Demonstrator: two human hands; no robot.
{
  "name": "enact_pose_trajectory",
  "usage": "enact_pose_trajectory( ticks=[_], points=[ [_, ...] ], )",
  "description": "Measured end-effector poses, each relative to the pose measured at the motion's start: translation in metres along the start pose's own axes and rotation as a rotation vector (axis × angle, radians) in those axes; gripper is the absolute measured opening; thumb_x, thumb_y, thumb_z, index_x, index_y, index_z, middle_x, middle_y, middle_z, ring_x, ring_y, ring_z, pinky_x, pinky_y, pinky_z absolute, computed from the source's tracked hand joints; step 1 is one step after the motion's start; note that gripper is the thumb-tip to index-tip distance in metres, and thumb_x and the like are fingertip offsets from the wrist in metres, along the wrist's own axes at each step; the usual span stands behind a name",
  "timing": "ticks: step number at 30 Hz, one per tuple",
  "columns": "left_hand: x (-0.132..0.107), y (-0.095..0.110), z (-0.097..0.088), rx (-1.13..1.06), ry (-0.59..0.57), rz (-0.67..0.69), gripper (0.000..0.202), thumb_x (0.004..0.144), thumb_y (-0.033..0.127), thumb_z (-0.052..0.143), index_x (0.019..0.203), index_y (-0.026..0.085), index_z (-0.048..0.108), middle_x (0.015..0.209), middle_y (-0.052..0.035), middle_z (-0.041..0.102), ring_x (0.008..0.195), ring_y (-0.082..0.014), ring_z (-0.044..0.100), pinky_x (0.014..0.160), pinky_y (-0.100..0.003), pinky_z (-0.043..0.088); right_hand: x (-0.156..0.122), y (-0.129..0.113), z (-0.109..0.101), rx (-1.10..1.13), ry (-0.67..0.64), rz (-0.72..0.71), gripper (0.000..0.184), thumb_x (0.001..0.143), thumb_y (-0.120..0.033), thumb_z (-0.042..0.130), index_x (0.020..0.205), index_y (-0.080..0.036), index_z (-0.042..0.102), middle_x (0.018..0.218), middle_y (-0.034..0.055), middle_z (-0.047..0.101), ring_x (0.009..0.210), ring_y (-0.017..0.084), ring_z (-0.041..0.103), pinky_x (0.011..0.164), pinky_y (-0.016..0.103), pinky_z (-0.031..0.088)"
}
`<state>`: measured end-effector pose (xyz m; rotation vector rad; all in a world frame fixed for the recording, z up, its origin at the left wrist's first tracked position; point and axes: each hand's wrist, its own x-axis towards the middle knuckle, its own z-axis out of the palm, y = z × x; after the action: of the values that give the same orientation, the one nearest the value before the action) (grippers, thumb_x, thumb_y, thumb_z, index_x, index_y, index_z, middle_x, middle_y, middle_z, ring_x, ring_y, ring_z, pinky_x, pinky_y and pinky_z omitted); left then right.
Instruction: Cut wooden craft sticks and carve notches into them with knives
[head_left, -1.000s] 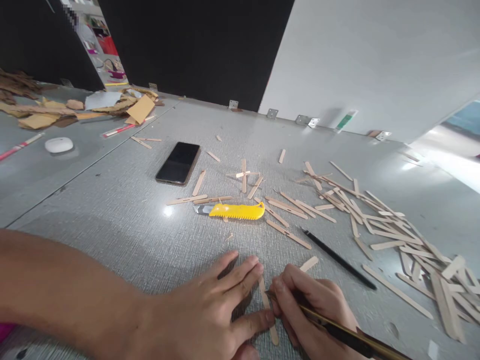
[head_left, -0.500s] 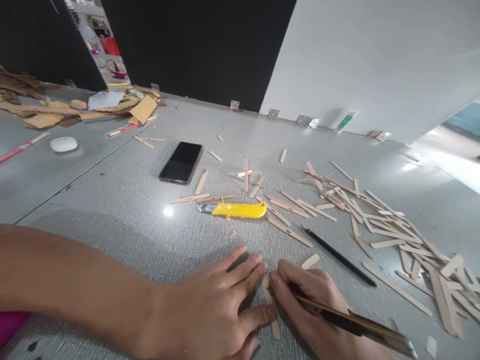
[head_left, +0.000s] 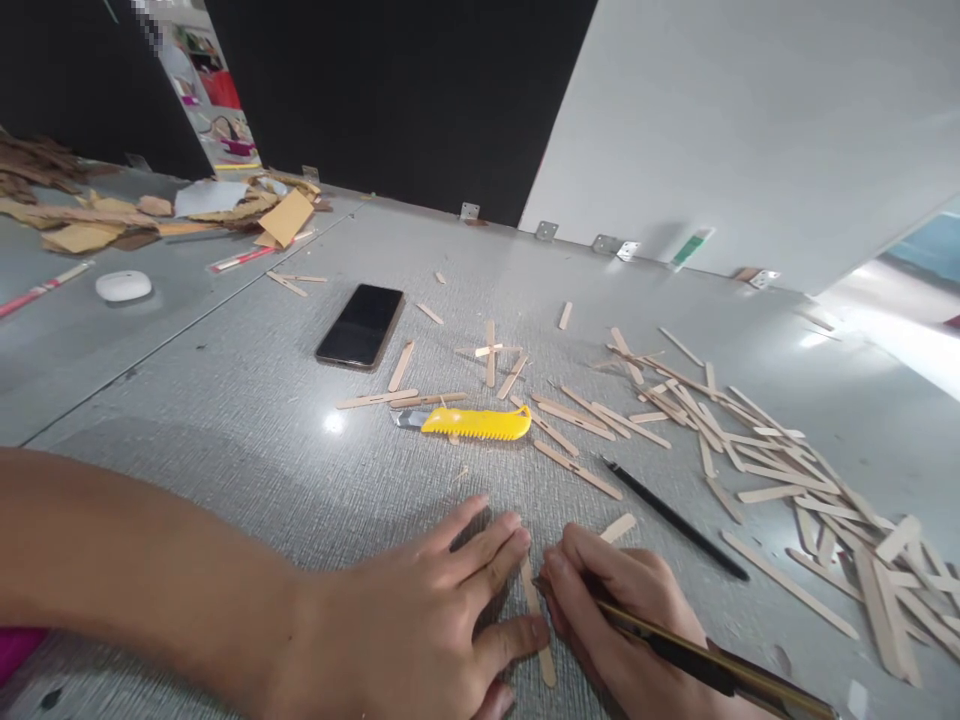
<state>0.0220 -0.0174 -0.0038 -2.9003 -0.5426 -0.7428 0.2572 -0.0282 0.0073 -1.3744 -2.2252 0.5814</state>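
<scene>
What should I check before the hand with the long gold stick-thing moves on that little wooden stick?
1. Left hand presses the wooden stick flat: ok.
2. Right hand grips the gold-black tool: ok.
3. Tool tip on the stick: cannot tell, fingers hide it.
4. Left thumb clear of the tip: not ok, nearly touching the right fingers.
5. Yellow utility knife away from both hands: ok.

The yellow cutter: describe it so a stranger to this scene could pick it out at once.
On the grey table, find the black phone lying flat. Just nearer the camera than it, among pale wooden sticks, lies the cutter. It alone is bright yellow, with a toothed edge and a metal blade tip at its left end.
</scene>
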Motion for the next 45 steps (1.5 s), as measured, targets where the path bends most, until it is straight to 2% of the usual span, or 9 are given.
enact_pose_trajectory(
  ticks=[6, 12, 21, 28, 33, 37, 40, 42, 45],
  points=[
    [0.000, -0.001, 0.001, -0.013, -0.007, 0.017, 0.043, 0.102, 0.034, 0.054, 0.134, 0.012, 0.072, 0.132, -0.0251, 0.074, 0.131, -0.0385, 0.068, 0.114, -0.057, 0.048, -0.002, 0.003, -0.004, -0.036, -0.017, -0.051, 0.040, 0.113, -0.035, 0.047, 0.074, -0.026, 0.041, 0.060, -0.0055, 0.052, 0.053, 0.012, 0.056, 0.053, 0.022, 0.049],
    [0.001, -0.001, 0.000, 0.014, -0.019, 0.023, 0.044, 0.103, 0.033, 0.053, 0.137, 0.011, 0.070, 0.133, -0.0252, 0.073, 0.130, -0.0378, 0.069, 0.116, -0.059, 0.046, 0.010, -0.006, -0.015, -0.083, -0.079, -0.082, 0.047, 0.116, -0.039, 0.033, 0.072, -0.026, 0.044, 0.063, 0.0002, 0.061, 0.060, 0.015, 0.063, 0.058, 0.025, 0.055],
    [0.001, 0.001, -0.001, 0.055, -0.040, 0.036, 0.044, 0.102, 0.034, 0.053, 0.137, 0.012, 0.070, 0.134, -0.0239, 0.073, 0.133, -0.0370, 0.068, 0.116, -0.059, 0.045, 0.007, 0.002, -0.011, -0.023, -0.096, -0.106, 0.043, 0.115, -0.043, 0.038, 0.078, -0.025, 0.048, 0.074, 0.0008, 0.065, 0.065, 0.014, 0.062, 0.062, 0.026, 0.052],
    [0.001, -0.001, -0.002, 0.035, -0.058, 0.062, 0.041, 0.104, 0.035, 0.052, 0.133, 0.013, 0.073, 0.137, -0.0257, 0.071, 0.133, -0.0392, 0.067, 0.117, -0.057, 0.044, 0.006, 0.002, -0.009, 0.354, -0.183, 0.204, 0.051, 0.116, -0.049, 0.037, 0.071, -0.027, 0.040, 0.048, -0.0078, 0.050, 0.043, 0.011, 0.045, 0.050, 0.026, 0.042],
    [0.000, -0.003, -0.001, 0.037, -0.045, 0.078, 0.046, 0.104, 0.040, 0.055, 0.136, 0.010, 0.070, 0.135, -0.0253, 0.072, 0.133, -0.0388, 0.067, 0.119, -0.058, 0.043, 0.003, 0.008, -0.008, 0.221, -0.229, 0.189, 0.047, 0.115, -0.046, 0.041, 0.073, -0.026, 0.046, 0.054, -0.0062, 0.054, 0.051, 0.013, 0.051, 0.060, 0.029, 0.045],
    [-0.003, -0.010, 0.005, -0.103, -0.013, 0.055, 0.038, 0.100, 0.033, 0.058, 0.129, 0.013, 0.073, 0.139, -0.0242, 0.070, 0.138, -0.0378, 0.063, 0.120, -0.058, 0.044, 0.003, 0.005, -0.010, 0.179, -0.199, 0.153, 0.046, 0.114, -0.043, 0.041, 0.072, -0.026, 0.044, 0.052, -0.0066, 0.050, 0.051, 0.013, 0.048, 0.056, 0.028, 0.042],
    [-0.006, -0.018, 0.011, -0.289, 0.017, 0.018, 0.018, 0.100, 0.025, 0.060, 0.103, 0.017, 0.076, 0.137, -0.0167, 0.073, 0.140, -0.0299, 0.063, 0.127, -0.052, 0.038, 0.003, 0.001, -0.011, 0.206, -0.147, 0.110, 0.045, 0.112, -0.037, 0.046, 0.069, -0.027, 0.041, 0.052, -0.0071, 0.048, 0.049, 0.012, 0.042, 0.050, 0.027, 0.036],
    [-0.007, -0.021, 0.015, -0.384, 0.028, 0.004, 0.018, 0.104, 0.028, 0.062, 0.094, 0.017, 0.072, 0.132, -0.0116, 0.076, 0.139, -0.0248, 0.064, 0.132, -0.047, 0.032, 0.003, 0.000, -0.011, 0.227, -0.119, 0.071, 0.044, 0.111, -0.034, 0.048, 0.068, -0.026, 0.043, 0.053, -0.0070, 0.048, 0.048, 0.011, 0.041, 0.048, 0.027, 0.033],
    [-0.005, -0.024, 0.012, -0.508, 0.023, -0.095, 0.029, 0.104, 0.045, 0.068, 0.102, 0.016, 0.067, 0.132, -0.0100, 0.076, 0.137, -0.0208, 0.065, 0.132, -0.043, 0.031, 0.000, 0.002, -0.010, 0.266, -0.133, 0.024, 0.038, 0.109, -0.035, 0.052, 0.072, -0.024, 0.054, 0.055, -0.0068, 0.048, 0.048, 0.011, 0.041, 0.048, 0.027, 0.031]
  ],
)
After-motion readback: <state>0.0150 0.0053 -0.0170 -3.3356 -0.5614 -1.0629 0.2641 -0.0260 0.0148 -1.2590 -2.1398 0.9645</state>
